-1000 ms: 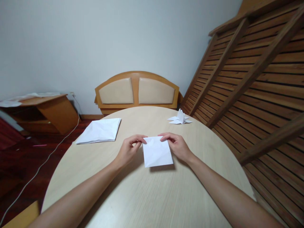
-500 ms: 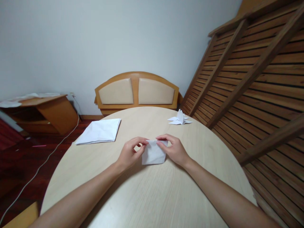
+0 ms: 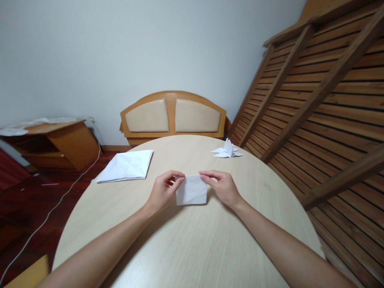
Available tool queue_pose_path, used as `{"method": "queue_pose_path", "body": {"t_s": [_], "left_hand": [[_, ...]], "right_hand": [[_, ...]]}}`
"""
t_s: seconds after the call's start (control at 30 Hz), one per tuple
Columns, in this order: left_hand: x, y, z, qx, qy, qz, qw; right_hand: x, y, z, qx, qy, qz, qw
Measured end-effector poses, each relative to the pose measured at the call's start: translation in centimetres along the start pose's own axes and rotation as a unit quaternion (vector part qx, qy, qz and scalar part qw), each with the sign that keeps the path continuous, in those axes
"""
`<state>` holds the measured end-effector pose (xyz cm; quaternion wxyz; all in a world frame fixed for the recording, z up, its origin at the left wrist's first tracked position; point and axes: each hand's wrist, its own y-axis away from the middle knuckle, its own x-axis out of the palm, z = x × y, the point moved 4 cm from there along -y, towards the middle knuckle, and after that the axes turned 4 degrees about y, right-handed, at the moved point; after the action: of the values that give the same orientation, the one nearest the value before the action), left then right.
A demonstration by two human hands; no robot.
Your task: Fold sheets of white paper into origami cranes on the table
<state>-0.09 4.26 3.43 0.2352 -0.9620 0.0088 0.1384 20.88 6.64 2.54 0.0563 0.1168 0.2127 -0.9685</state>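
A small white square of paper (image 3: pixel 191 191) stands tilted up off the round wooden table (image 3: pixel 186 248), its near edge on the tabletop. My left hand (image 3: pixel 163 191) pinches its top left corner with thumb and fingers closed. My right hand (image 3: pixel 221 187) pinches the top right corner in the same way. Both forearms stretch in from the bottom of the view.
A stack of white sheets (image 3: pixel 126 165) lies at the table's far left. A finished folded paper figure (image 3: pixel 227 149) sits at the far right. Beyond the table stand a chair back (image 3: pixel 173 116), a slatted wooden frame (image 3: pixel 324 100) on the right and a low cabinet (image 3: pixel 57 140) on the left.
The paper lay flat with its full face showing; both hands have since lifted its far edge and drawn it slightly left, so it now looks shorter and shaded.
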Motion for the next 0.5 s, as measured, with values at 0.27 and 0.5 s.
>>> {"method": "queue_pose_path", "body": {"t_s": [0.27,0.5], "left_hand": [[-0.5,-0.4,1.1,-0.051,0.086,-0.051,0.994],[-0.8,-0.5,1.5,-0.085,0.092,-0.066,0.99]], "right_hand": [[1.2,0.5,-0.4,0.042,-0.09,0.081,0.992],[0.6,0.3,-0.7,0.026,-0.064,0.076,0.995]]}}
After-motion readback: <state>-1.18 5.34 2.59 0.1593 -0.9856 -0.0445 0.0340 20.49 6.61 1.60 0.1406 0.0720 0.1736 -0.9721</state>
